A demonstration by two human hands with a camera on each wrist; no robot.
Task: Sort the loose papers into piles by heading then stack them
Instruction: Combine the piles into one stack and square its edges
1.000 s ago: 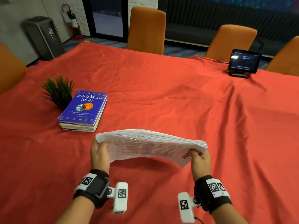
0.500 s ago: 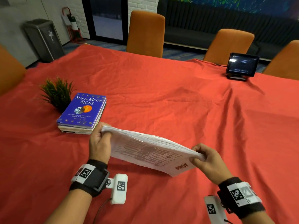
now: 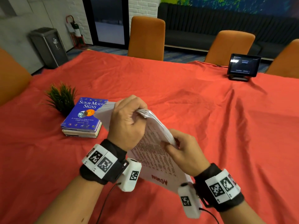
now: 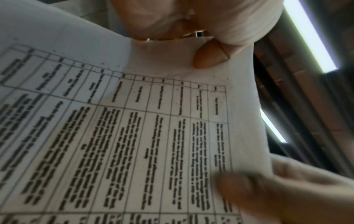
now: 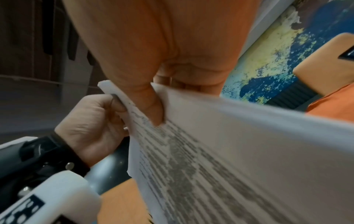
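A stack of printed papers (image 3: 155, 160) stands steeply tilted above the red tablecloth (image 3: 202, 113), held in both hands. Its front sheet shows a table of text and a red heading, upside down, at the low near end. My left hand (image 3: 129, 122) grips the raised far end, fingers curled over the top edge. My right hand (image 3: 171, 145) pinches the stack's right edge about halfway down. In the left wrist view the left thumb (image 4: 208, 57) presses the printed sheet (image 4: 153, 136). In the right wrist view the right thumb (image 5: 151, 109) lies on the blurred sheet (image 5: 249, 151).
A blue book (image 3: 85, 115) lies on top of other books at the left, beside a small green plant (image 3: 61, 97). A tablet on a stand (image 3: 243, 66) sits at the far right. Orange chairs (image 3: 146, 36) line the far side.
The stack, held nearly level by its two ends, has been swung up on end. My left hand rose and moved right with the far end; my right hand moved in closer.
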